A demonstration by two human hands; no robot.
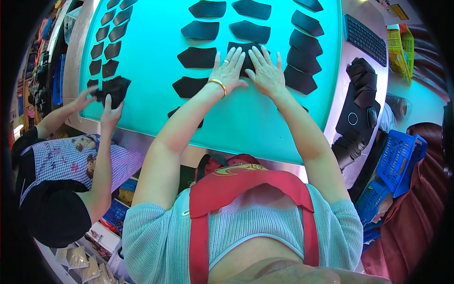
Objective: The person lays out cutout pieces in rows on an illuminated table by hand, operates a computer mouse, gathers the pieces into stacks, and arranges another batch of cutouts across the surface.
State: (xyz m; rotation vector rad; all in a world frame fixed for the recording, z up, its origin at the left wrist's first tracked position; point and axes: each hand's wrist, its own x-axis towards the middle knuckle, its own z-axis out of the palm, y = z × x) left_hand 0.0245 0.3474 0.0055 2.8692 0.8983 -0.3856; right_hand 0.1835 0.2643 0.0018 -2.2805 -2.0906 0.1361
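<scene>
Both my hands lie flat on one dark pointed cut piece [244, 60], possibly leather or fabric, on the lit turquoise tabletop [246, 128]. My left hand [229, 71], with a ring and a gold bangle, covers its left part, fingers stretched forward. On its right part rests my right hand [266, 72], fingers spread, thumb pointing inward. Much of the piece is hidden beneath them. Just left of my left hand is a similar dark piece [196, 57], one of a column. Overlapping dark pieces [302, 59] lie in a column right of my right hand.
At left, a co-worker's hands [109, 106] hold dark pieces [116, 90] near two columns of smaller ones. On the right ledge are a keyboard [364, 39], a stack of dark pieces [363, 83] and a mouse [372, 117]. Blue baskets [399, 158] stand beyond it.
</scene>
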